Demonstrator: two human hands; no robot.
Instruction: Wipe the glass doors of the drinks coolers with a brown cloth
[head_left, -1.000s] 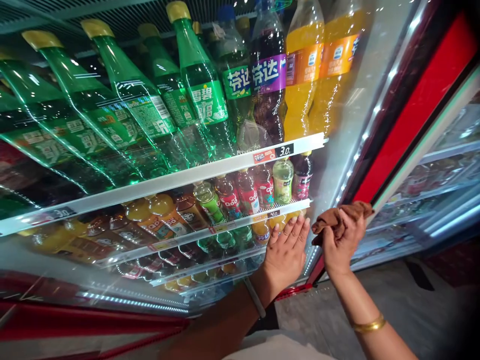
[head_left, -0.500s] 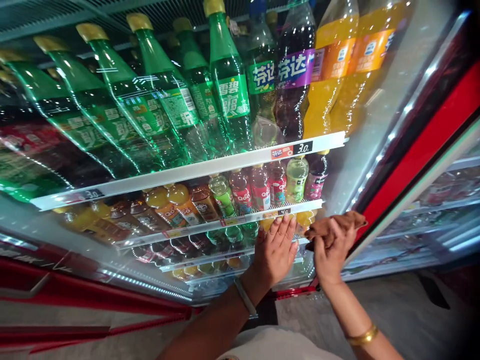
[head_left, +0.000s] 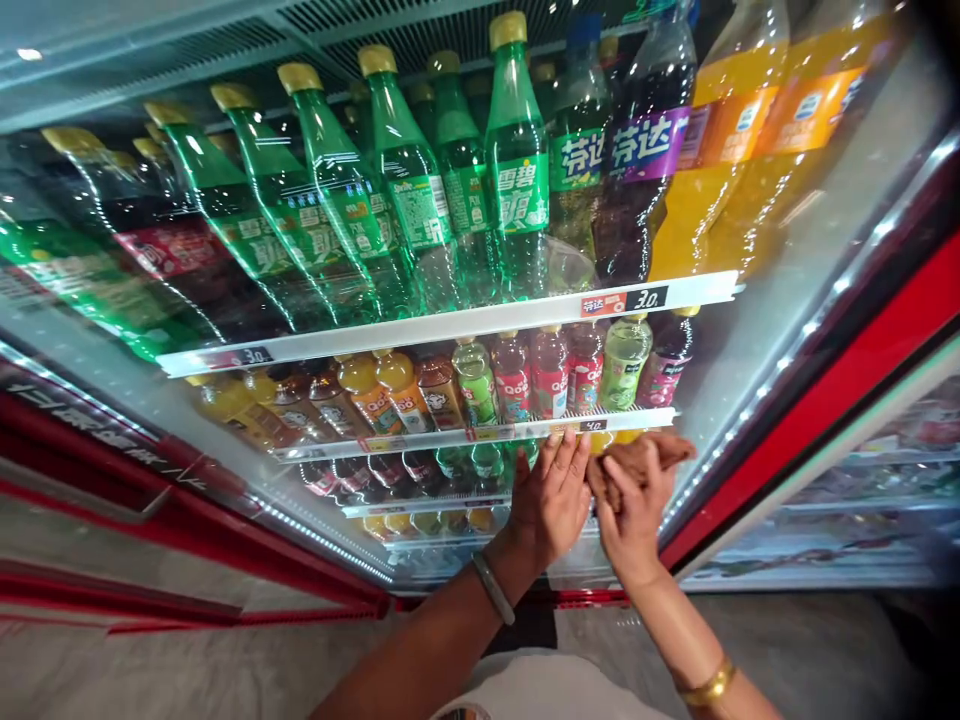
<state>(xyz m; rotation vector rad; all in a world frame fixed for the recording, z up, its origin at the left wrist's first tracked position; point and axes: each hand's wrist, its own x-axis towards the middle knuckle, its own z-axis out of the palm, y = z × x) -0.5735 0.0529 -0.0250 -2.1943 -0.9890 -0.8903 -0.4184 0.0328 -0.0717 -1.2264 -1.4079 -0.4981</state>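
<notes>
My left hand (head_left: 551, 497) is flat with its fingers stretched upward, the fingertips at the front strip of the second shelf (head_left: 480, 434). It holds nothing. Close to its right, my right hand (head_left: 634, 510) grips a crumpled brown cloth (head_left: 667, 448), whose end sticks out to the right. The cloth and fingers cover part of the area below that shelf's price tag (head_left: 592, 426). Small juice bottles (head_left: 550, 375) stand in a row on the shelf just above my hands.
Large green Sprite bottles (head_left: 520, 190), a purple-labelled bottle (head_left: 652, 145) and orange soda bottles (head_left: 739, 140) fill the top shelf (head_left: 450, 325). Lower shelves (head_left: 427, 506) hold more bottles. Red door frames (head_left: 847, 370) border the cooler at both sides. Grey floor (head_left: 247, 665) lies below.
My view has shifted left, so the shelves appear further right. My right hand has moved leftward with the cloth, closer to my left hand, which stays flat and stretched out.
</notes>
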